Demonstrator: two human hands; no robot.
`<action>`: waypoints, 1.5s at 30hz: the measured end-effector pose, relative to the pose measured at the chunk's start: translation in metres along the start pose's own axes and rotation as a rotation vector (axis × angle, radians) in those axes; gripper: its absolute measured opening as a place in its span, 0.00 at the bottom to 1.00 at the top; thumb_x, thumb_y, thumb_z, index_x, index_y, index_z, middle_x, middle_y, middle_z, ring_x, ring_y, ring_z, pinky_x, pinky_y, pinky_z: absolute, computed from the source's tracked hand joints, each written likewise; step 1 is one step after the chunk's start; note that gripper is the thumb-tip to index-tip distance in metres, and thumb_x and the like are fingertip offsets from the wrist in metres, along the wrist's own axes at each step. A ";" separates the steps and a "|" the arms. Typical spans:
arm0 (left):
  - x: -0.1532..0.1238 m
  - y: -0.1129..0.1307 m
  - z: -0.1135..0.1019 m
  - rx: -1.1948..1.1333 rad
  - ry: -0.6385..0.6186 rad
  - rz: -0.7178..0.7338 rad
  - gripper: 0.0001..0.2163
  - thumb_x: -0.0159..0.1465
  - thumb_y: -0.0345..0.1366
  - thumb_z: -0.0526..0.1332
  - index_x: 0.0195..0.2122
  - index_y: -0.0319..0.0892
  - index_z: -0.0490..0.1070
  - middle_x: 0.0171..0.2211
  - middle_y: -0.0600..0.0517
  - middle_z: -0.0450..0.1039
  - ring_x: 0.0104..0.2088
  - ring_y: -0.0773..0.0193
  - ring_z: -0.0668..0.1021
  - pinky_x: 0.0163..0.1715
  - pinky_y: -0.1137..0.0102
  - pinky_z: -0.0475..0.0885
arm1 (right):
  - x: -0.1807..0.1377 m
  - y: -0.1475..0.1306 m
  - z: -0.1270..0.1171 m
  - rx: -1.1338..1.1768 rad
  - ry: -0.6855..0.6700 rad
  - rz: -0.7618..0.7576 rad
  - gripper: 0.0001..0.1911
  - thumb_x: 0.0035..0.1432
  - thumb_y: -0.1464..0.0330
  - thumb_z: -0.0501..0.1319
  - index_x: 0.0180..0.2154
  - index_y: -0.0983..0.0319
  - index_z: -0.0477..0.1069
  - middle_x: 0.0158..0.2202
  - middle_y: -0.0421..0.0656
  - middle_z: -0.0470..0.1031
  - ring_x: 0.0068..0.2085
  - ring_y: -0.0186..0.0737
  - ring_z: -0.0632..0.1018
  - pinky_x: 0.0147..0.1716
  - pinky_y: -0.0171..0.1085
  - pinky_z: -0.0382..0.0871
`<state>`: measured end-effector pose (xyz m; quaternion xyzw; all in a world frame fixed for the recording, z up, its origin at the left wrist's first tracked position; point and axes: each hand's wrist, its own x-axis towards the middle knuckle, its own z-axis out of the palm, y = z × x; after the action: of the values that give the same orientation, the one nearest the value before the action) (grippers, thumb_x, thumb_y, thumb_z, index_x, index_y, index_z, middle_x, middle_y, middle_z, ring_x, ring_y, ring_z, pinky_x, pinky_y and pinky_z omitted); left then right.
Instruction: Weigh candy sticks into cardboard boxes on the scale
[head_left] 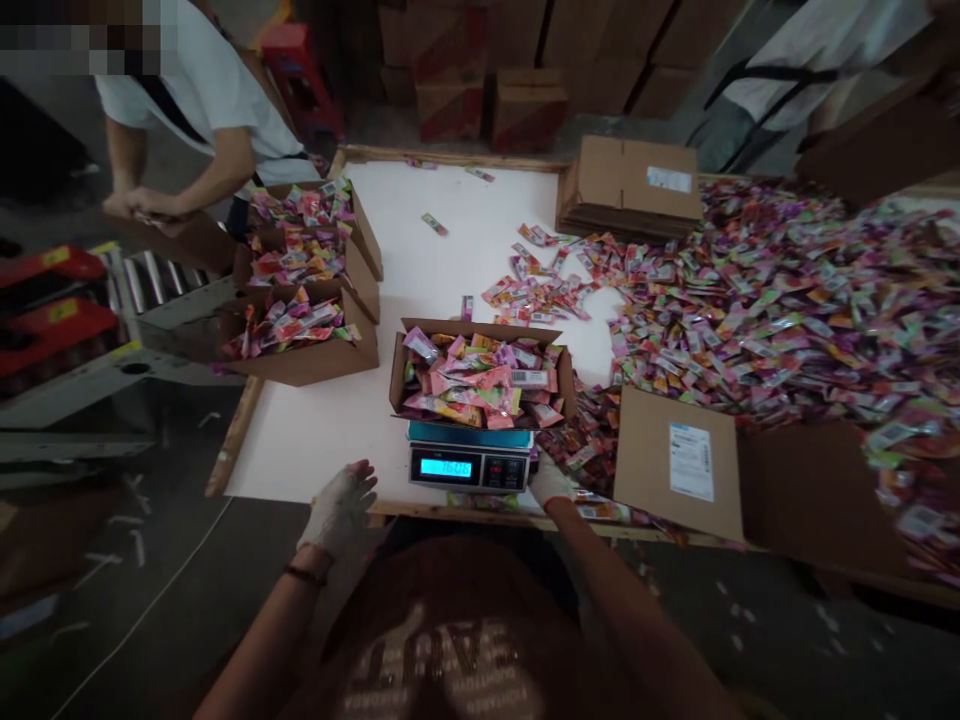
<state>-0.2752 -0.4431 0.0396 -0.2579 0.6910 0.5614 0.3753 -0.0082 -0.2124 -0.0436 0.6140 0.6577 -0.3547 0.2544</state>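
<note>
- My left hand's (341,508) fingers (358,478) lie spread and flat on the white table (322,430), left of the scale (470,462), holding nothing.
- My right hand (550,483) rests against the scale's right side; its fingers are hidden, so I cannot tell their state.
- The box (480,375) sits on the scale at the near edge, long axis left to right, open top up, full of sachets (480,382).
- The display glows blue, digits unreadable.
- A co-worker's arm (202,180), far left, is cut off.
</note>
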 end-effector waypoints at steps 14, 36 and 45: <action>0.006 -0.001 0.013 0.037 -0.032 -0.044 0.06 0.67 0.32 0.60 0.40 0.41 0.77 0.48 0.40 0.82 0.58 0.48 0.82 0.64 0.51 0.74 | -0.104 0.027 -0.191 0.291 0.216 -0.341 0.09 0.58 0.60 0.58 0.34 0.57 0.72 0.22 0.37 0.70 0.21 0.38 0.71 0.22 0.36 0.66; 0.002 0.055 0.025 -0.062 -0.035 0.159 0.06 0.58 0.35 0.66 0.36 0.42 0.77 0.40 0.47 0.79 0.40 0.60 0.81 0.39 0.67 0.76 | -0.147 -0.031 -0.235 0.121 0.600 -0.999 0.11 0.67 0.62 0.59 0.41 0.59 0.78 0.28 0.42 0.78 0.28 0.41 0.75 0.29 0.39 0.73; -0.019 0.090 0.068 0.034 -0.240 0.534 0.27 0.53 0.58 0.74 0.44 0.42 0.80 0.56 0.40 0.80 0.55 0.48 0.80 0.55 0.57 0.76 | -0.157 -0.084 -0.220 0.108 0.440 -0.937 0.18 0.62 0.57 0.63 0.48 0.61 0.75 0.31 0.40 0.76 0.31 0.40 0.75 0.32 0.37 0.68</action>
<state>-0.3183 -0.3573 0.1013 0.0077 0.6942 0.6553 0.2978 -0.0510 -0.1395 0.2265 0.3260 0.8807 -0.3264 -0.1080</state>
